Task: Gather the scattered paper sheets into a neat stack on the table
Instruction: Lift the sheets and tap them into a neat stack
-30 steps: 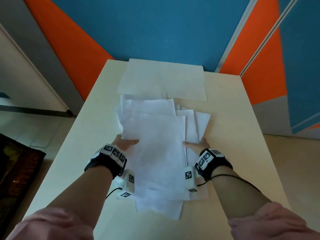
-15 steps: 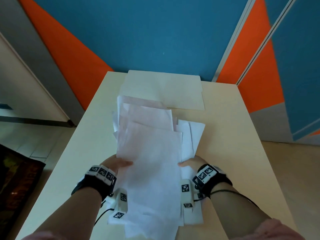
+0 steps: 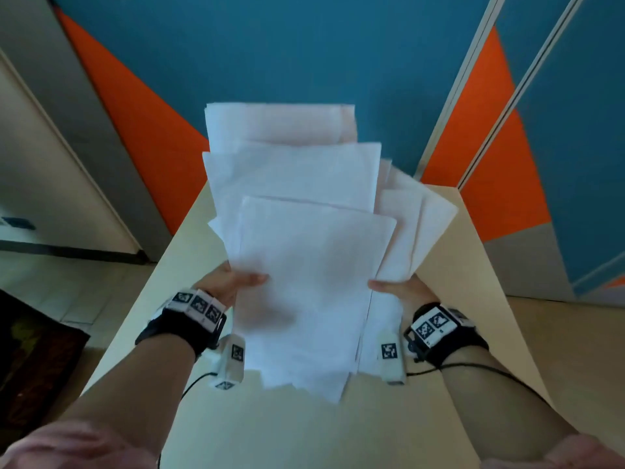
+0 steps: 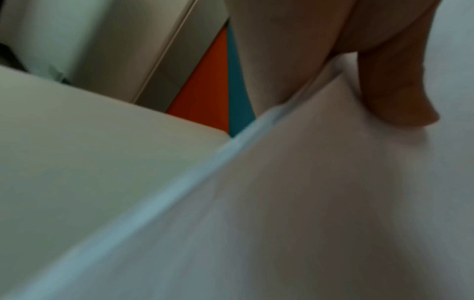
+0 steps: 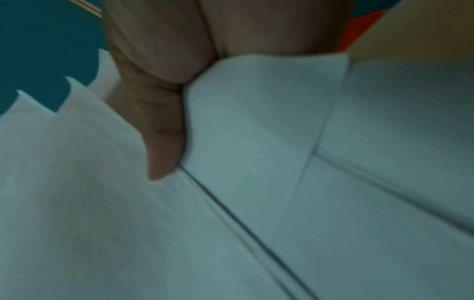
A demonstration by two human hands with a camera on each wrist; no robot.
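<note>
Ragged white paper sheets [image 3: 304,265] between hands [image 3: 233,286]

White paper sheets [image 3: 304,265] over a cream table [image 3: 473,282]; black-and-white checked wristbands [image 3: 196,304]; blue-and-orange wall [image 3: 304,55].

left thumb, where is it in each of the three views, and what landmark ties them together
Head view: the left thumb lies left of centre, on the front of the paper sheets at their left edge.
Left wrist view: upper right, the left thumb presses down on the paper sheets.
Right wrist view: not in it; the thumb there belongs to the right hand.
Shared landmark: the orange and blue wall, behind the sheets in all three.
</note>
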